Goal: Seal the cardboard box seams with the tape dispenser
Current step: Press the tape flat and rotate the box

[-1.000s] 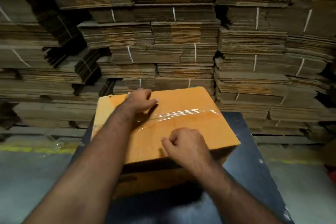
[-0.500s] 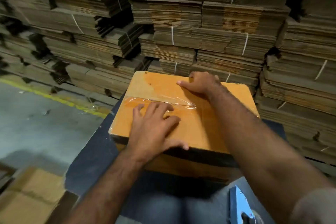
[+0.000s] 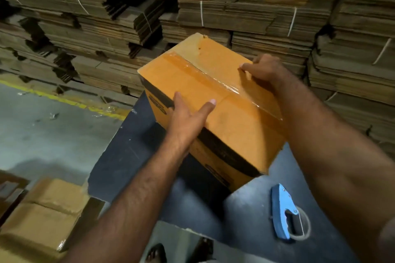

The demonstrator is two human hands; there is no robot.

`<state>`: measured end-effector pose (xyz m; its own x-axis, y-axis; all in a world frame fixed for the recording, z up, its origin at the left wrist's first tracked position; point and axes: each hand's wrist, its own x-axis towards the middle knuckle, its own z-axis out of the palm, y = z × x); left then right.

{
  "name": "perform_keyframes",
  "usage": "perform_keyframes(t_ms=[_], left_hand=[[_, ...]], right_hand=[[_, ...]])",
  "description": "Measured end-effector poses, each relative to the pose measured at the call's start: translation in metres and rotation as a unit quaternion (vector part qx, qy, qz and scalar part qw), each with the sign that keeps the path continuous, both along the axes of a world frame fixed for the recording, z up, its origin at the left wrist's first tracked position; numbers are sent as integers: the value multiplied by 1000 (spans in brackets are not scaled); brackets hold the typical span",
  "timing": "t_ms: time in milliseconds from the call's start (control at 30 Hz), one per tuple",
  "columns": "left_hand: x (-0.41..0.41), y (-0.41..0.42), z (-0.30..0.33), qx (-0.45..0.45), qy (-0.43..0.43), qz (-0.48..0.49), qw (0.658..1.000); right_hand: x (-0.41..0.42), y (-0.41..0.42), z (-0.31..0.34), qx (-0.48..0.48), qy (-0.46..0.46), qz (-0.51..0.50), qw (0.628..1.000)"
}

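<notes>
An orange-brown cardboard box stands turned at an angle on the dark table, one corner toward me. Clear tape runs along its top seam. My left hand clasps the near left edge, thumb lying on the top face, fingers on the side. My right hand grips the far right edge of the top. The blue tape dispenser lies by itself on the table at the lower right, under my right forearm, touched by neither hand.
Bundled stacks of flattened cardboard wall off the back and right side. A closed brown box sits on the floor at lower left. A yellow floor line crosses the grey concrete on the left. A foot shows below the table edge.
The box has been turned on the table, its corner now pointing at me. My left hand moved from lying flat on the tape to the box's side edge. The dispenser shows fully now.
</notes>
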<state>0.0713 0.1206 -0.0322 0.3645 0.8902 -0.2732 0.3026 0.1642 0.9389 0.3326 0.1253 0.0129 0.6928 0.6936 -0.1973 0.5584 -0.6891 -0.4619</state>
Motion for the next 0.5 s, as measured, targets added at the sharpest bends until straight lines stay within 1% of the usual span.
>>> perform_keyframes(t_ms=[67, 133, 167, 333, 400, 500], left_hand=[[3, 18, 7, 17, -29, 6, 999], [6, 44, 14, 19, -67, -7, 998], [8, 57, 17, 19, -69, -19, 997], [27, 79, 32, -24, -35, -128, 991], [22, 76, 30, -22, -25, -162, 986], [-4, 62, 22, -9, -6, -196, 981]], right_hand=[[-1, -20, 3, 6, 6, -17, 1000], [-1, -45, 0, 8, 15, -41, 999], [-3, -60, -2, 13, 24, -60, 998], [-36, -128, -20, 40, 65, -155, 985], [-55, -151, -25, 58, 69, -187, 978], [-91, -185, -28, 76, 75, -186, 977]])
